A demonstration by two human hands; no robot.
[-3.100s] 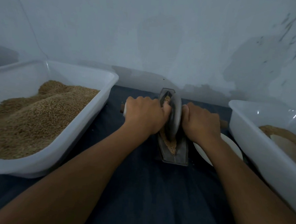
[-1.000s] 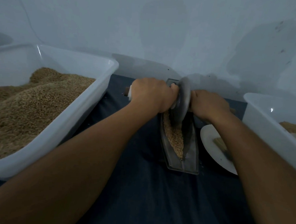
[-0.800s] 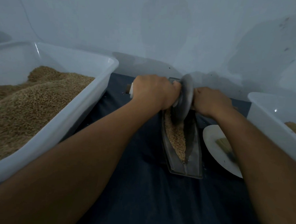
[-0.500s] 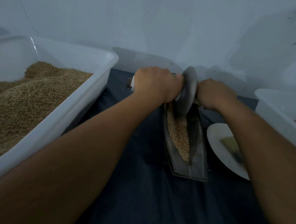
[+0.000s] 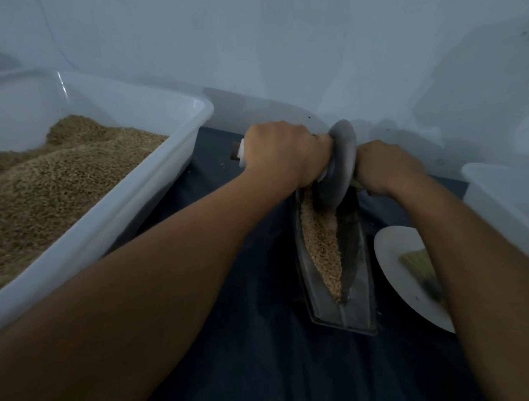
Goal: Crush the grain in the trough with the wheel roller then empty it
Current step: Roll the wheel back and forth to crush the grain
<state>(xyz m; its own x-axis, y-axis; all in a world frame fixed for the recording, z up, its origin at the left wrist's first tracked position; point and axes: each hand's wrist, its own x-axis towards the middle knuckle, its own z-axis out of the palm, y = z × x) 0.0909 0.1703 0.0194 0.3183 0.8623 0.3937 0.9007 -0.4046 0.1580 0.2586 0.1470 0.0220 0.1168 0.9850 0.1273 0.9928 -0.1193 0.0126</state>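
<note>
I see two bare forearms, no sleeves in view, left hand and right hand seemingly without rings or watch, dim light blurring detail

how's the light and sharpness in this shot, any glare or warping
Head view: dim, bluish, flat light; soft shadows on the wall. A small glare streak on the left tub's rim. Grain in the trough reads fairly sharp; both hands, left and right, look slightly soft. Wide-angle bending curves the tub edges.

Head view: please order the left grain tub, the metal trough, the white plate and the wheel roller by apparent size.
1. Left grain tub, though nearest the camera.
2. Metal trough.
3. White plate, partly hidden by the arm, so unsure.
4. Wheel roller.
</note>
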